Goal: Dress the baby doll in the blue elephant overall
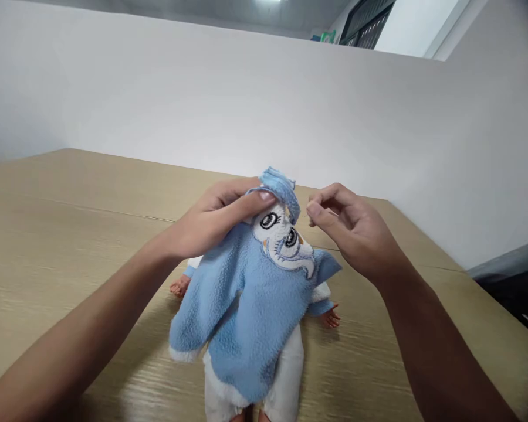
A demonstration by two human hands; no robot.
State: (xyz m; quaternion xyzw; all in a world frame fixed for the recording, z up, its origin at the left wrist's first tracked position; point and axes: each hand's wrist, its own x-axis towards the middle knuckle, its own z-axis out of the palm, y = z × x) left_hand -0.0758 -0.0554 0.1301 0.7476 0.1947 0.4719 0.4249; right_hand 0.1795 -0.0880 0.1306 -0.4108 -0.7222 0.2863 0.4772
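Note:
A blue fleece doll garment (242, 275) with white trim and an embroidered face with two large eyes lies over a doll (286, 369). The doll is on its back in white clothes, its small hands out to both sides; the garment hides its head and chest. My left hand (229, 214) grips the garment's upper edge, thumb on top, by a raised blue collar strip (278, 183). Just right of that strip, apart from it, is my right hand (347, 223). Its fingers are curled, thumb against fingertips, with nothing visible in them.
The doll lies on a wood-grain table (92, 205) with seams across its top. A white partition wall (180, 105) rises behind the far edge. A dark object (519, 293) stands beyond the right edge.

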